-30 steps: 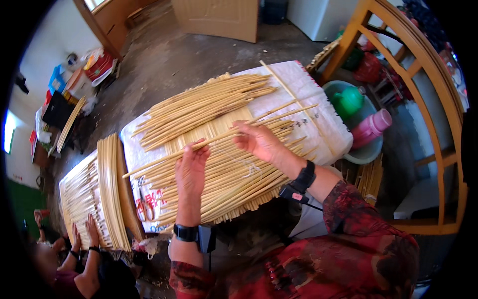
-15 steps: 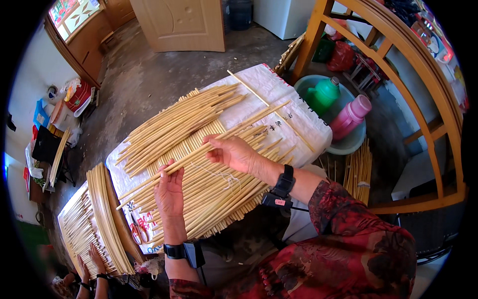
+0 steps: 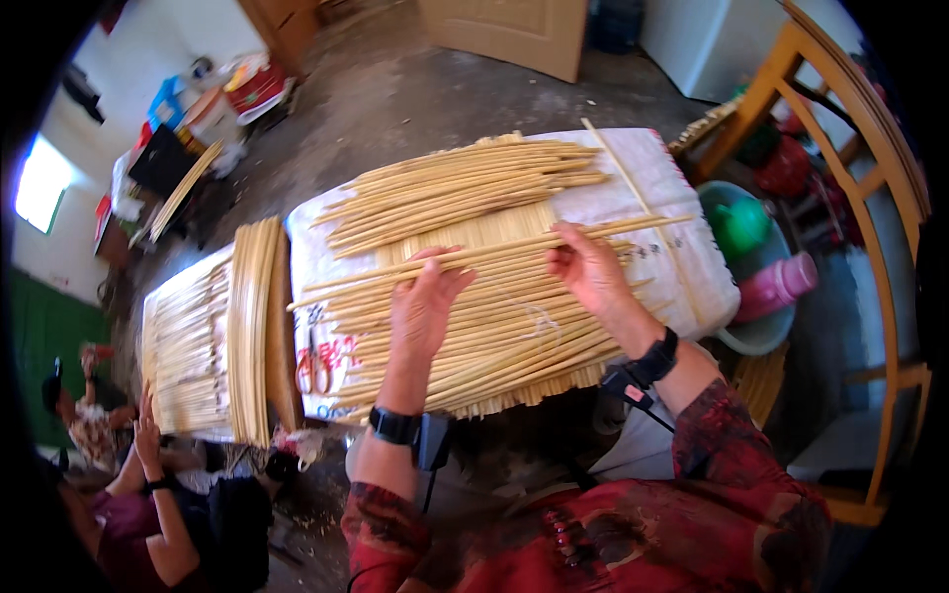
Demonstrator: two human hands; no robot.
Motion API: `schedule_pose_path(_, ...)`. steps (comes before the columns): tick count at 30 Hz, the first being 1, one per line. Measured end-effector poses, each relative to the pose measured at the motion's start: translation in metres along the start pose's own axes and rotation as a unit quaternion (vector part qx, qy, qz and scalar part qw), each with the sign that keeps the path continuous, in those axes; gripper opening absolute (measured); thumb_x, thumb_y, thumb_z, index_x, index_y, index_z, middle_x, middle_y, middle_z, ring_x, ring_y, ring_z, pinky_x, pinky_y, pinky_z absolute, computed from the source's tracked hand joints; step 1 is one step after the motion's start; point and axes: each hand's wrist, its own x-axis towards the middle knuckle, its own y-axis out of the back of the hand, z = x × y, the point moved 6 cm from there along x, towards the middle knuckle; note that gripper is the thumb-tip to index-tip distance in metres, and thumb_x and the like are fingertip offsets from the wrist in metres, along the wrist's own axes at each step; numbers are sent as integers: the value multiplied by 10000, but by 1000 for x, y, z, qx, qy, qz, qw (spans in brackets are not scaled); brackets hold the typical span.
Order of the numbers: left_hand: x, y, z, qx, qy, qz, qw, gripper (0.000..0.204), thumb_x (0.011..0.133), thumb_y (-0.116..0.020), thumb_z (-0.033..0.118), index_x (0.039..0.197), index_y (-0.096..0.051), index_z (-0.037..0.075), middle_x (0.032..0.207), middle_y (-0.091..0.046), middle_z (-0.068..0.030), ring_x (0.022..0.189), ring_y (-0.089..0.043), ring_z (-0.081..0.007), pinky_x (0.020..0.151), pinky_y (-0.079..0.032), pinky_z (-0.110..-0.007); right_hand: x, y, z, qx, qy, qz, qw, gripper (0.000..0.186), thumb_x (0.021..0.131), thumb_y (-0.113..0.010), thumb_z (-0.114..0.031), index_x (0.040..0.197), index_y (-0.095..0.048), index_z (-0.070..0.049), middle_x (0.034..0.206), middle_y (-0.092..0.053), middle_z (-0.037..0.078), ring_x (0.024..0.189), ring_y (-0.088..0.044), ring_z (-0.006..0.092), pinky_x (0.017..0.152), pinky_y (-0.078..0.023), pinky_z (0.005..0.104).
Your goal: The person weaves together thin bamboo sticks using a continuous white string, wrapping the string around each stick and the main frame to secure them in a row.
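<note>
A couple of long, pale-yellow stalks lie across both my hands, slanting up to the right just above the table. My left hand is closed on them left of their middle, thumb on the near side. Farther right, my right hand pinches them between thumb and fingers. Below my hands spreads a near layer of stalks with a loose white string on it. A far heap of stalks lies beyond, across a pale slatted mat. Scissors rest at the left edge.
A white sheet covers the table, with a single stalk at its far right. Right of it, a basin holds a green flask and pink flask. Left is another stalk-laden table with a co-worker's raised hands.
The view has swung left, so the table appears farther right and more level. Both my hands keep hold of the stalks. The co-worker's hands have lifted off their stalks and come together.
</note>
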Motion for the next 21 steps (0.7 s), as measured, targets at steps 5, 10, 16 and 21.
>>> schedule_pose_path(5, -3, -2, 3, 11, -4, -4, 1000, 183, 910, -473, 133, 1054, -526, 33, 1123, -546, -190, 971, -582, -256, 874, -491, -412, -4, -5, -4, -13, -10, -7, 1000, 196, 813, -634, -153, 952, -596, -20, 783, -600, 54, 690, -621, 171, 592, -543, 280)
schedule_pose_path(10, -6, -7, 4, -9, 10, -9, 1000, 179, 917, -461, 139, 1053, -523, 40, 1124, -546, -192, 975, -581, -270, 877, -490, -411, -5, -3, -1, -6, -38, -4, 999, 227, 817, -631, -151, 995, -575, -21, 810, -590, 56, 737, -610, 174, 645, -544, 287)
schedule_pose_path(16, -6, -6, 1, -20, 26, -13, 999, 187, 918, -460, 149, 1058, -518, 39, 1136, -538, -196, 998, -571, -278, 882, -485, -415, -8, -7, -4, -3, -58, -32, 998, 238, 828, -615, -148, 1020, -564, -15, 837, -589, 65, 752, -606, 178, 664, -542, 285)
schedule_pose_path(21, -8, -15, -6, -8, 36, -7, 999, 224, 910, -480, 149, 1089, -515, 19, 1113, -554, -180, 999, -571, -287, 884, -483, -424, -6, -4, -3, -13, -57, -34, 998, 219, 829, -606, -135, 1009, -560, -20, 842, -599, 64, 730, -614, 181, 663, -543, 290)
